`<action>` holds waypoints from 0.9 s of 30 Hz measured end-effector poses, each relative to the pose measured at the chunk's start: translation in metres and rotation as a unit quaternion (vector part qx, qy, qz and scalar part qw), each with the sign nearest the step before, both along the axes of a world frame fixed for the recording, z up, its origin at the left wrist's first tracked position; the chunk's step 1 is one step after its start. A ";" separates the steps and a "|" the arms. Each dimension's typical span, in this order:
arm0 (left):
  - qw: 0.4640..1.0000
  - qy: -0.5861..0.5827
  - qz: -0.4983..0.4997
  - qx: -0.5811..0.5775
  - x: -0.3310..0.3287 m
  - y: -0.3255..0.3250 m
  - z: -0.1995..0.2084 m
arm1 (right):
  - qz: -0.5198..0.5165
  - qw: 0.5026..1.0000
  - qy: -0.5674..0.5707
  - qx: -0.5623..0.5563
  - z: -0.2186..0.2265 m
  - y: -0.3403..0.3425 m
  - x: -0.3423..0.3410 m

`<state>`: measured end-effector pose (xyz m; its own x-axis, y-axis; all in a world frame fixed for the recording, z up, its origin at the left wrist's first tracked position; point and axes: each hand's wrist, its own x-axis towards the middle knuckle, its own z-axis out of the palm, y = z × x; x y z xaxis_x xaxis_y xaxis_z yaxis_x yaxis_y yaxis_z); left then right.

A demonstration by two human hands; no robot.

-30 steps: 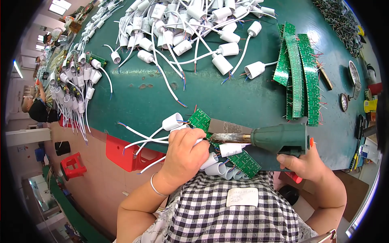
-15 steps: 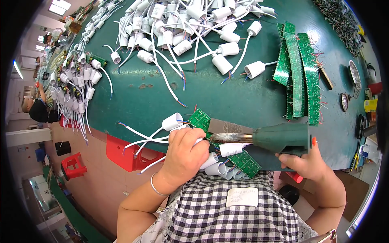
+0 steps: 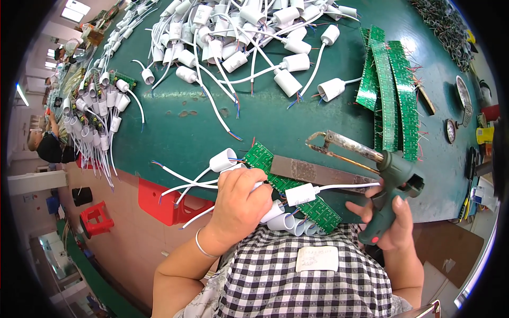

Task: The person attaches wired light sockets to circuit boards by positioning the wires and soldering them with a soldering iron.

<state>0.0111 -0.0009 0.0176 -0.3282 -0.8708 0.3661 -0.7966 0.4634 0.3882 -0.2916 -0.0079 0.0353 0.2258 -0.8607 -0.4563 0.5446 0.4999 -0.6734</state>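
Note:
My left hand (image 3: 241, 201) is closed at the near table edge, its fingers around a white lamp socket that is mostly hidden beneath them. It rests over a green circuit board strip (image 3: 259, 157), which runs diagonally under several white sockets. One socket (image 3: 301, 194) lies on the strip to the right of that hand, its white cable stretching toward my right hand (image 3: 396, 225). That hand grips a green soldering gun (image 3: 391, 175) by its handle. The gun's metal tip points up and left, apart from the strip. A flat brown bar (image 3: 313, 172) lies across the strip.
A heap of white cabled sockets (image 3: 228, 42) covers the far table, with another bunch (image 3: 95, 106) at the left edge. Circuit board strips (image 3: 386, 90) are stacked at right, near a metal dish (image 3: 463, 91). A red stool (image 3: 97, 218) stands on the floor.
My right hand has turned the soldering gun and drawn it to the right, lifting its tip away from my left fingers. The brown bar and socket cable now show fully. My left hand stays put.

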 end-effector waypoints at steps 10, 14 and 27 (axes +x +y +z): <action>1.000 -0.001 0.003 -0.005 -0.001 0.000 -0.001 | -0.069 0.988 -0.134 -0.043 -0.026 -0.010 0.034; 1.000 -0.006 0.003 -0.015 -0.001 0.000 -0.001 | -0.107 0.981 -0.128 -0.100 -0.031 -0.022 0.038; 0.984 0.059 0.099 0.138 0.032 -0.053 0.019 | -0.178 0.962 -0.170 -0.118 -0.029 -0.040 0.050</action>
